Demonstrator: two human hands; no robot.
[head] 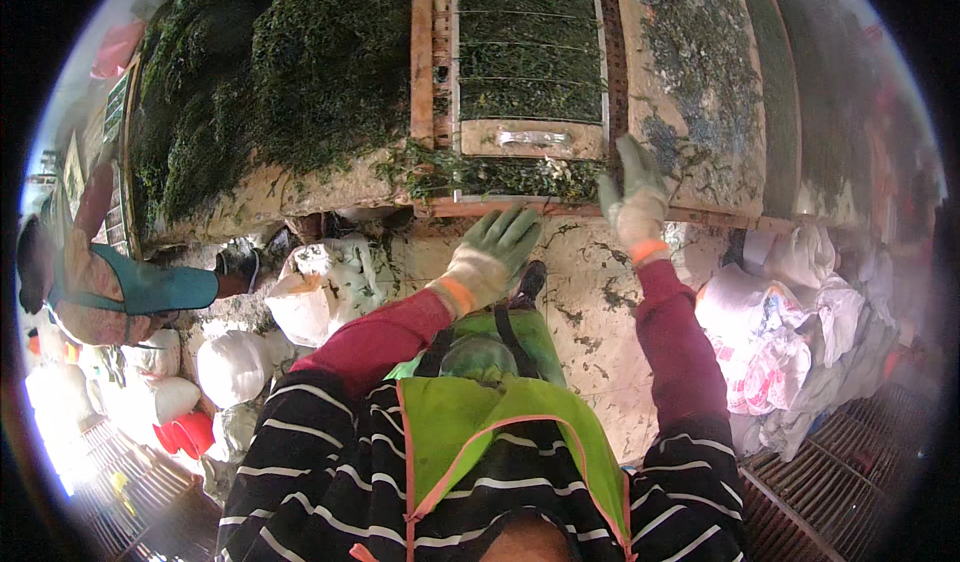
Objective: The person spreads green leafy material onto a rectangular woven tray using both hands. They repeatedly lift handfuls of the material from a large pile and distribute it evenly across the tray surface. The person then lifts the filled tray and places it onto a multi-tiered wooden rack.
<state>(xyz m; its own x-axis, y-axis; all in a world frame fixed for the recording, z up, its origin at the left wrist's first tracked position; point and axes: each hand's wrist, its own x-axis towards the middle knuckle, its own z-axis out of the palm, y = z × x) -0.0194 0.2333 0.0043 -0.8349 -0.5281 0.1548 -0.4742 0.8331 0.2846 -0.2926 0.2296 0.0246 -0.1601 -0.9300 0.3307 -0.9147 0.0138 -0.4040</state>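
Both of my hands wear pale knit gloves with green-coated fingers and orange cuffs. My left hand (495, 250), fingers stretched out and holding nothing, is just in front of the wooden bench edge (487, 208). My right hand (636, 190) is empty too, thumb apart from the fingers, by the right front corner of a metal-edged frame (604, 74). Thin crossbars divide the frame, and chopped green leaves (529, 59) fill it. A metal handle (534, 138) sits on its tan front board (480, 139). Loose leaves (517, 177) lie between this board and the frame's front rail.
Left of the frame rises a large heap of green leaves (322, 74). A leaf-strewn tan board (697, 96) lies to the right. A person (97, 284) is at the far left. White sacks (315, 292) and bundled bags (772, 337) flank me; metal floor grating (847, 472) is behind right.
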